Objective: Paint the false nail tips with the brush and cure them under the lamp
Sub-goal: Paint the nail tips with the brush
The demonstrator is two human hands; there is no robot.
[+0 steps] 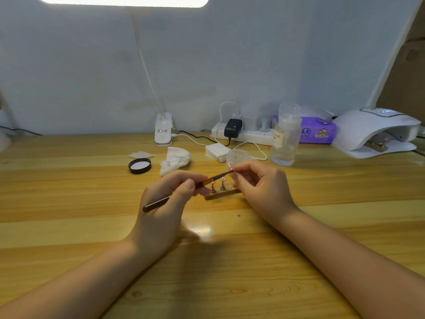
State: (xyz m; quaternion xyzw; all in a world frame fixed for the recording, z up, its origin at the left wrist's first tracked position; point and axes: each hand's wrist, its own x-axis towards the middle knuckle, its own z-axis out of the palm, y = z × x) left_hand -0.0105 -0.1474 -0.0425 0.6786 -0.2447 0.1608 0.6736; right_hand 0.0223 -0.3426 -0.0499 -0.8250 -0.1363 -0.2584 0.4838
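My left hand (171, 199) pinches the brush (184, 188), tip angled to the nail tip (230, 167) that my right hand (259, 183) pinches above the wooden holder (222, 194). Curing lamp (377, 130) sits far right on table (69, 180).

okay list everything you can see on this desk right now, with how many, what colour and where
brush: 1, dark handle, gold ferrule, centre
nail tip: 1, pale pink, at the brush's end
nail stand: 1, wooden, between the hands
jar lid: 1, black, left of centre
tissue: 1, white, crumpled, beside lid
cotton pads: 1 stack, white, centre back
bottle: 1, clear, right of centre
wipes pack: 1, purple, back right
curing lamp: 1, white, far right
power strip: 1, white, back
left hand: grips brush
right hand: pinches nail tip
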